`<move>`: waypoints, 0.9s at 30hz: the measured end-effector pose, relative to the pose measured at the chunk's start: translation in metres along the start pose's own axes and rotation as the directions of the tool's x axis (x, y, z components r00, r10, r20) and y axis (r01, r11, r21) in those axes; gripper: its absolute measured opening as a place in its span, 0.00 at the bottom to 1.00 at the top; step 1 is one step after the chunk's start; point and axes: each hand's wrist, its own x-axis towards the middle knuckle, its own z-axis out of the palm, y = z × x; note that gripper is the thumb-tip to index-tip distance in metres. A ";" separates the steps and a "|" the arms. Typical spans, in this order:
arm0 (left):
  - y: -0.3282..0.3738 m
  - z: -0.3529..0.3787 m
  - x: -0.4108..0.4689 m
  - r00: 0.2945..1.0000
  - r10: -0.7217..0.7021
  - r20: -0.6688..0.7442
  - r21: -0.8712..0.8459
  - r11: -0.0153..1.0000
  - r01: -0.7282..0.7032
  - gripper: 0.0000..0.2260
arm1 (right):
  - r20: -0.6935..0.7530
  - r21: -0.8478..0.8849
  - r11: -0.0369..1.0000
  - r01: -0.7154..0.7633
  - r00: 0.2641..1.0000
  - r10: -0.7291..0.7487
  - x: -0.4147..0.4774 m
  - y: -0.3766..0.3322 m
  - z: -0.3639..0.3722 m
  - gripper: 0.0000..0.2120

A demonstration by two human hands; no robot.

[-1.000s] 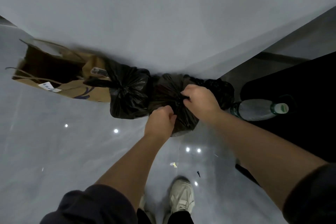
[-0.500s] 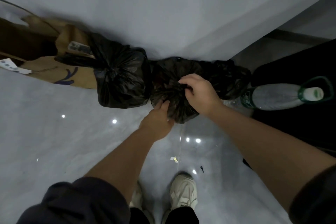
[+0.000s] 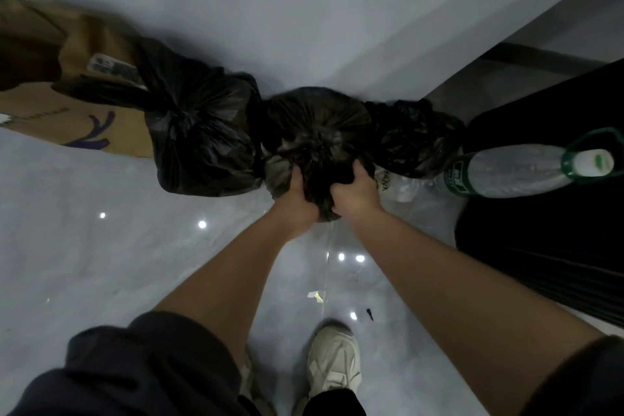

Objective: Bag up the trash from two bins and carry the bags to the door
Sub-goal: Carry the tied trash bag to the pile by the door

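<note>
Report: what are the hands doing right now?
Left hand, right hand: both gripping middle bag. Sits between left bag and right bag. Bottle close at right.

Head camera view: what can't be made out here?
All head view.
Contents of the middle black bag: opaque plastic hides them.
Fingertips of the left hand and right hand: sunk in that bag's folds.
Brown paper bag: cut off by the left edge; label blurred.
</note>
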 end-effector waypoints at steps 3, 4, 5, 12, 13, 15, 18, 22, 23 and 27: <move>-0.007 -0.002 0.007 1.000 0.018 -0.005 -0.053 0.998 -0.018 0.38 | -0.001 0.090 0.996 -0.020 1.000 0.021 0.009 0.008 0.005 0.38; -0.009 -0.002 0.005 1.000 0.023 -0.006 -0.053 0.998 -0.023 0.38 | -0.001 0.099 0.995 -0.023 1.000 0.024 0.008 0.011 0.003 0.38; -0.010 -0.003 0.003 1.000 0.020 -0.016 -0.048 0.999 -0.021 0.37 | 0.003 0.099 0.995 -0.024 1.000 0.024 0.007 0.014 0.000 0.39; -0.002 -0.012 -0.067 0.989 0.036 -0.140 0.111 0.994 -0.020 0.33 | 0.005 -0.023 0.998 -0.053 0.999 0.053 -0.056 0.003 -0.027 0.34; 0.002 -0.013 -0.083 0.989 0.038 -0.143 0.128 0.992 -0.019 0.32 | 0.001 -0.032 0.998 -0.053 0.999 0.053 -0.070 0.001 -0.030 0.33; 0.011 -0.016 -0.116 0.988 0.049 -0.146 0.152 0.988 -0.026 0.30 | 0.001 -0.047 0.997 -0.054 0.999 0.054 -0.100 -0.003 -0.038 0.32; 0.021 -0.017 -0.169 0.988 0.062 -0.145 0.121 0.992 -0.045 0.28 | 0.007 -0.041 0.995 -0.090 0.996 0.090 -0.148 -0.008 -0.047 0.32; 0.032 -0.014 -0.245 0.979 0.081 -0.189 0.041 0.996 -0.075 0.22 | 0.017 0.042 0.994 -0.097 0.995 0.096 -0.218 -0.014 -0.060 0.31; 0.036 -0.014 -0.265 0.976 0.085 -0.203 0.019 0.996 -0.082 0.20 | 0.021 0.061 0.994 -0.088 0.996 0.087 -0.238 -0.016 -0.064 0.30; 0.044 -0.010 -0.333 0.963 0.090 -0.253 -0.043 0.994 -0.105 0.15 | -0.001 0.043 0.999 0.005 1.000 -0.005 -0.306 -0.023 -0.080 0.28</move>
